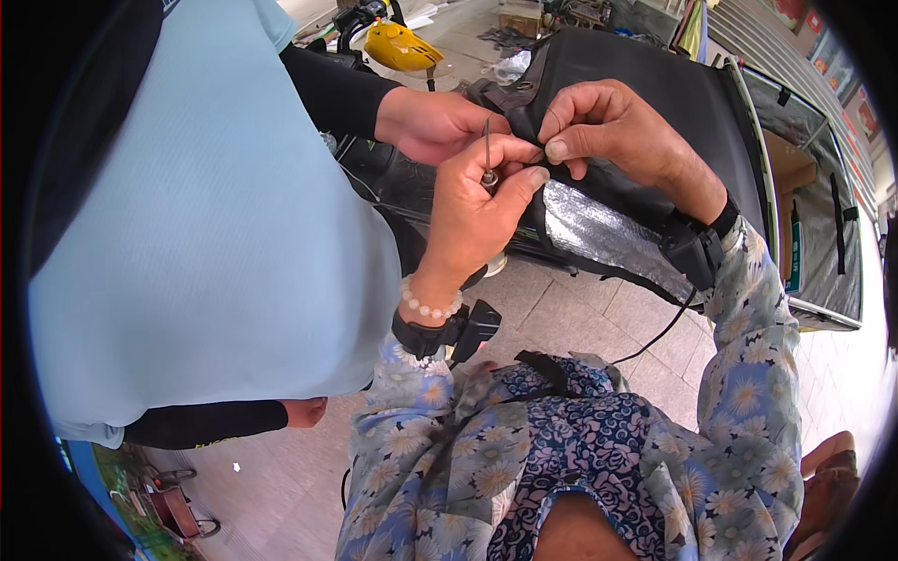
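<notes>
My left hand (pixel 486 206) is closed around an awl-like tool (pixel 487 154), its thin metal shaft pointing up between the fingers. Its thumb and fingertips also meet at the edge of a black cover (pixel 645 84). Right beside them, my right hand (pixel 617 131) pinches what looks like a thin dark thread (pixel 559 119); the fingers partly hide it. Below both hands, the cover's silver foil lining (pixel 599 234) shows along its folded edge. Another person's hand (pixel 435 122) reaches in from the left, with its fingertips hidden behind my left hand.
A person in a light blue shirt (pixel 215 234) stands close on my left. Beyond are a yellow vehicle part (pixel 402 47) and a box-like frame with a grey sheet (pixel 814 280) at right. Paving tiles (pixel 561 309) lie below. A black cable (pixel 664 332) hangs by my right wrist.
</notes>
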Tool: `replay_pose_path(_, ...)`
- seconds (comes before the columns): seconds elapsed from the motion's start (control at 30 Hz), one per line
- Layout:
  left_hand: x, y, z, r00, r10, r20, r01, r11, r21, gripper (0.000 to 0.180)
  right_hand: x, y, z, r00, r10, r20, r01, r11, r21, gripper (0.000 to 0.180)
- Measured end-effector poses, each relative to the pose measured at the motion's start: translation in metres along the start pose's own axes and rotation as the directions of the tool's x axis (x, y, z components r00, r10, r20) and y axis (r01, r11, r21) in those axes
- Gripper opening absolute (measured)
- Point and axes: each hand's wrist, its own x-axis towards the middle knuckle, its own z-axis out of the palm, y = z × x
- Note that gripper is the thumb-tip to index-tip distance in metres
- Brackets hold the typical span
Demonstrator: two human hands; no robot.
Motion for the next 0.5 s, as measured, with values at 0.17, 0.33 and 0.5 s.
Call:
replay_pose_path(0.17,0.003,-0.012,0.006,0.981,0.193,-0.022,-0.19,0.977,0.097,0.005,-0.001,-0.004,0.003,1.0,-0.007,-0.013,0.007,1.0,-0.02,0.009)
replay_pose_path(0.33,0.003,-0.013,0.012,0.967,0.241,-0.083,-0.23,0.966,0.116,0.004,-0.001,-0.004,0.004,0.985,0.136,-0.102,-0.138,0.99,-0.012,0.014)
replay_pose_path(0.5,-0.002,-0.016,0.011,0.981,-0.122,-0.149,0.081,0.962,-0.259,0.008,-0.008,0.003,0.005,0.992,0.1,-0.077,-0.096,0.994,0.055,0.016)
